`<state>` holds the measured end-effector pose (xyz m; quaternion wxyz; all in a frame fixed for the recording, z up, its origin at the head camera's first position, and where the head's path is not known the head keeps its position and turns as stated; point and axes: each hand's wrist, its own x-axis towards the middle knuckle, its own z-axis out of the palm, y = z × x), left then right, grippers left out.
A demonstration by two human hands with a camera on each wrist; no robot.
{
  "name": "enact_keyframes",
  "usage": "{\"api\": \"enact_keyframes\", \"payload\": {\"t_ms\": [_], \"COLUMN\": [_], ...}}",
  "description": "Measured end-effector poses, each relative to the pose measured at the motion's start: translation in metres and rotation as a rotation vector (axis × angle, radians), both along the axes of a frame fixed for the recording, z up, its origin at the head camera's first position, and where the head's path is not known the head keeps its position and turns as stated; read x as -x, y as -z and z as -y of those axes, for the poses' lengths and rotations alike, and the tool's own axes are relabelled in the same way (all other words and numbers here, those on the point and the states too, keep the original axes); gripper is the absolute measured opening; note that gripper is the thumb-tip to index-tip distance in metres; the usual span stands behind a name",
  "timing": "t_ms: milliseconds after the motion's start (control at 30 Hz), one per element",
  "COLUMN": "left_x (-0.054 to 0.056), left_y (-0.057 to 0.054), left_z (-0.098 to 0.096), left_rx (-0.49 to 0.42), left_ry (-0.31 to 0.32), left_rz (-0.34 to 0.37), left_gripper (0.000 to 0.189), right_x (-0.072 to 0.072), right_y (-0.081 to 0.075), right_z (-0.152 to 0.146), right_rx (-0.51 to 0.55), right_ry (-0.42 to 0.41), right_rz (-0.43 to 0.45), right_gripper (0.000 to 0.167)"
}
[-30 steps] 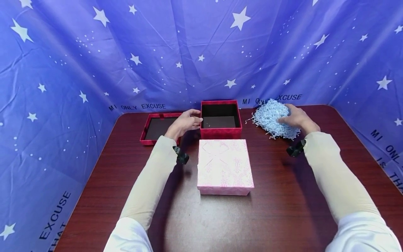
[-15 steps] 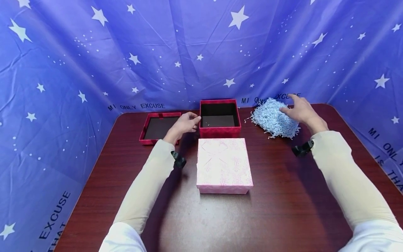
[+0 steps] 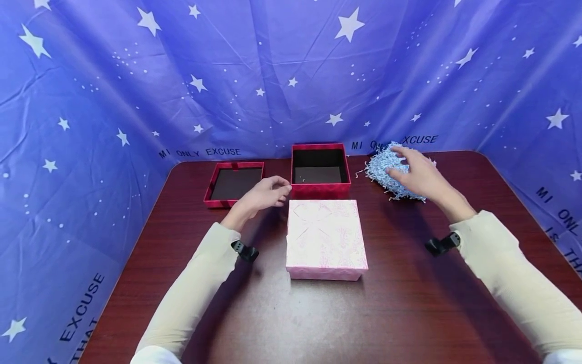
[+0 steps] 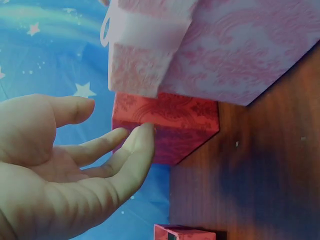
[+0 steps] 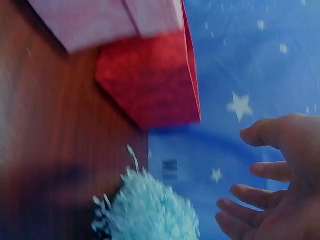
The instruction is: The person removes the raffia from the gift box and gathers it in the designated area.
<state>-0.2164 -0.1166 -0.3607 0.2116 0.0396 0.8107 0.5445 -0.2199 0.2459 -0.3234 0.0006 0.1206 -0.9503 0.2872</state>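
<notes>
My left hand (image 3: 264, 194) hovers just left of the open red box (image 3: 321, 188), its fingers loosely bent and holding nothing. In the left wrist view a gap shows between thumb and fingers. My right hand (image 3: 420, 174) is spread above the heap of light blue shredded paper (image 3: 381, 169) and hides part of it. Nothing lies between its fingers in the right wrist view, where the paper heap (image 5: 150, 210) sits below. A pink patterned gift box (image 3: 325, 235) with its lid on stands in front of the red box, nearer to me.
A red box lid (image 3: 236, 183) lies with its dark inside up at the back left, behind my left forearm. Everything stands on a dark reddish wooden table (image 3: 318, 318). A blue star-printed curtain (image 3: 254, 60) hangs round the back and sides.
My right hand has let go of the shredded paper, lifted, and drawn back toward me. My left hand has moved slightly nearer to me, off the red box's side. The boxes stay put.
</notes>
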Motion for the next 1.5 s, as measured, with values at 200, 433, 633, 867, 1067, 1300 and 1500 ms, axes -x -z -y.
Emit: {"api": "enact_keyframes", "payload": {"t_ms": [200, 433, 633, 867, 1067, 1300, 1500], "left_x": [-0.018, -0.037, -0.049, -0.054, -0.056, -0.056, -0.057], "left_y": [0.005, 0.008, 0.011, 0.012, 0.010, 0.007, 0.000], "left_z": [0.007, 0.010, 0.015, 0.016, 0.014, 0.011, 0.010], "left_rx": [-0.007, -0.071, -0.108, -0.180, -0.188, -0.190, -0.185], "left_ry": [0.057, 0.163, 0.243, 0.279, 0.251, 0.245, 0.247], "left_rz": [0.016, 0.104, 0.170, 0.202, 0.207, 0.217, 0.219], "left_gripper": [0.033, 0.045, 0.069, 0.080, 0.082, 0.084, 0.085], "right_x": [-0.025, -0.049, -0.065, -0.073, -0.074, -0.071, -0.072], "right_y": [0.010, 0.022, 0.028, 0.037, 0.039, 0.035, 0.030], "right_z": [0.021, 0.040, 0.050, 0.056, 0.058, 0.053, 0.052], "right_rx": [0.106, 0.104, 0.186, 0.500, 0.564, 0.545, 0.535], "right_ry": [-0.092, -0.220, -0.341, -0.274, -0.256, -0.264, -0.274], "right_rz": [0.072, 0.237, 0.460, 0.696, 0.720, 0.723, 0.709], "right_gripper": [0.061, 0.067, 0.082, 0.089, 0.088, 0.089, 0.088]}}
